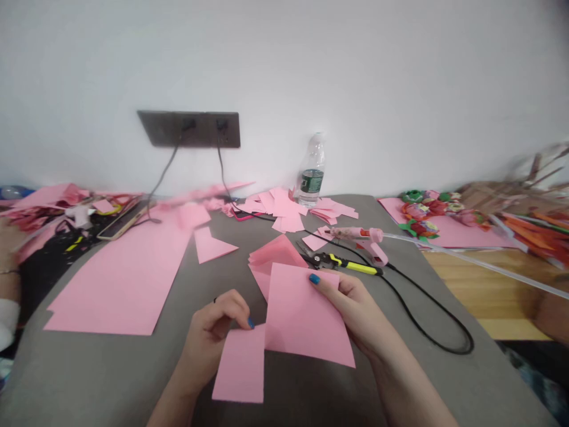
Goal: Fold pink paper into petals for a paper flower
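Note:
My right hand (355, 305) pinches the upper right edge of a pink paper square (306, 317), with the thumb on its face and the fingers behind. Between the thumb and fingers of my left hand (217, 329) is a smaller pink paper strip (242, 367). The strip's upper right edge meets the left edge of the square; I cannot tell whether the two are joined. Behind the square lies a stack of pink paper squares (280, 252). Pliers with yellow and black handles (355, 265) rest just beyond my right hand.
A pink glue gun (355, 234) with a long clear stick and black cord lies right of centre. Large pink sheets (128, 284) cover the left. A bottle (311, 178) stands among paper scraps by the wall. Colourful paper flowers (427, 210) sit right. Other people's arms show at both sides.

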The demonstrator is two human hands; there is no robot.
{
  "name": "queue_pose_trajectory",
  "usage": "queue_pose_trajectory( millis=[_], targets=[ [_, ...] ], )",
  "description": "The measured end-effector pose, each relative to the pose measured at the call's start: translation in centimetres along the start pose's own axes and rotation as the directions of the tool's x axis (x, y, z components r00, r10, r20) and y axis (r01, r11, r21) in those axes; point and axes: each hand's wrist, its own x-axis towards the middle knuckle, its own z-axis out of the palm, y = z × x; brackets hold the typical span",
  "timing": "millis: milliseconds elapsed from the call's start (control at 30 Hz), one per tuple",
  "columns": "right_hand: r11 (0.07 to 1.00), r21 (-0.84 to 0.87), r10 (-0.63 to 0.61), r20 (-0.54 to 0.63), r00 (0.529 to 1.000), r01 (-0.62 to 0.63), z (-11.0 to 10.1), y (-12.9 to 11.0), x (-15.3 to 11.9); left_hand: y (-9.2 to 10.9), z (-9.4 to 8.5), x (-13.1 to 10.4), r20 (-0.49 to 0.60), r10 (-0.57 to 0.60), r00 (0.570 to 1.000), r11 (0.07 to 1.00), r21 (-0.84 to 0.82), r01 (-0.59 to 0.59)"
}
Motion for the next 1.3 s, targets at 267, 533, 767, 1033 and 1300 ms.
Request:
queue_pose_trajectory(
  millis=[267,533,767,1033,1300],
  targets=[
    [0.997,0.072,0.000,-0.039,0.999,0.002,-0.4,0.4,0.4,0.1,-0.8,-0.3,0.076,0.123,0.989,0.992,-0.041,-0.120],
    [0.987,0.127,-0.081,-0.131,0.988,0.098,-2.1,1.9,1.9,0.9,-3.2,0.1,0.123,0.171,0.978,0.971,-0.191,-0.146],
    [0.986,-0.043,-0.162,-0.031,0.986,0.161,-3.0,2.0,2.3,0.9,-4.8,-0.5,-0.158,-0.091,0.983,0.992,-0.101,0.076],
    [0.831,-0.488,-0.344,-0.072,0.936,0.267,-1.3,3.4,3.1,0.7,-3.9,0.0,-0.335,-0.283,0.899,0.954,0.004,0.301],
    [0.634,-0.715,-0.602,-0.219,0.768,0.293,0.9,3.2,3.0,-0.1,-1.8,0.3,-0.295,-0.446,0.845,0.870,0.081,0.487]
  ],
)
